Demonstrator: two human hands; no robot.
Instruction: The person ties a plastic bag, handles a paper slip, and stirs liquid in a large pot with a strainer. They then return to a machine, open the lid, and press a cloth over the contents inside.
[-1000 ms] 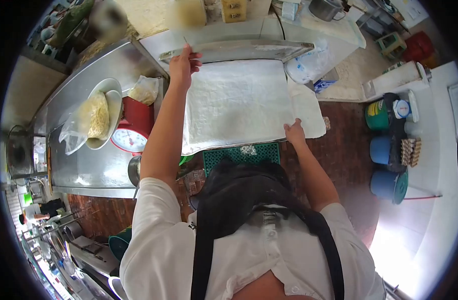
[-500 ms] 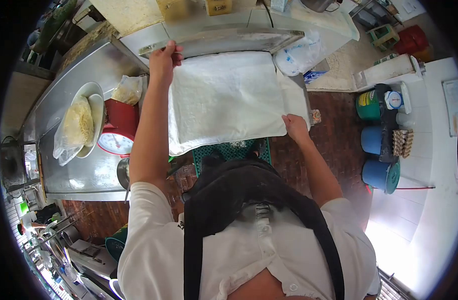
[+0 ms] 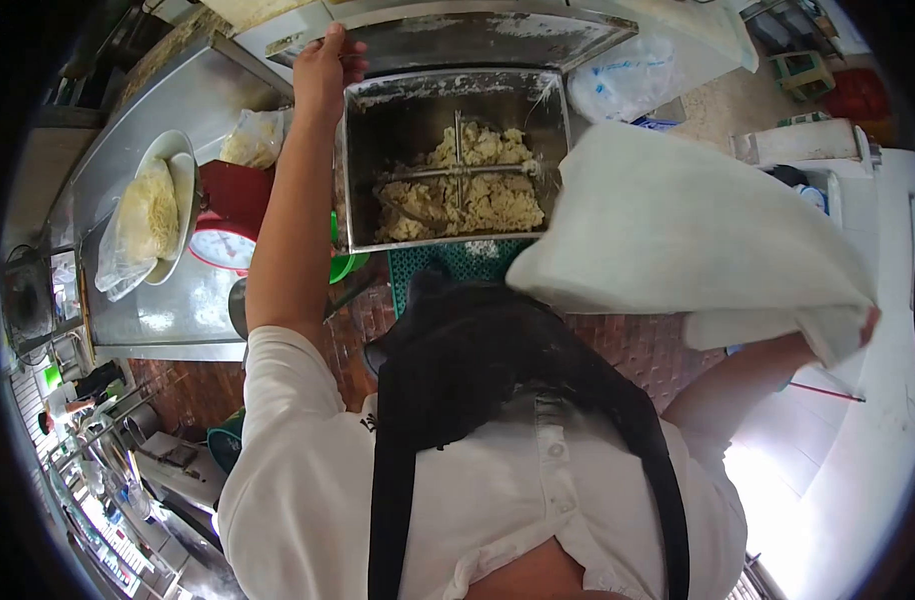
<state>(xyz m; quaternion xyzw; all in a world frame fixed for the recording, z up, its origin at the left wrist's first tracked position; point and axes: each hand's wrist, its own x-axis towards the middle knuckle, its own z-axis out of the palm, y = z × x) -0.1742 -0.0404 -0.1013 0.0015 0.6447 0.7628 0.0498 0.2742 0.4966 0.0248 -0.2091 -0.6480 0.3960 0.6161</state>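
Note:
In the head view, my left hand grips the left end of the raised metal lid. Below the lid sits the dough mixer's metal tub, its top uncovered. Crumbly yellowish dough lies inside around a cross of metal mixing bars. Out to the far right, my right hand is closed on a corner of a white cloth. The cloth hangs stretched in the air, smeared by motion, its near end beside the tub's right front corner. Part of my right hand is hidden behind the cloth.
At left, a steel counter bears a red dial scale, a white bowl with bagged noodles, and another plastic bag. A plastic bag lies right of the tub. A green perforated mat covers the floor below.
My right hand has pulled the white cloth off the tub and swung it far right, exposing the dough. My left hand stays on the lid.

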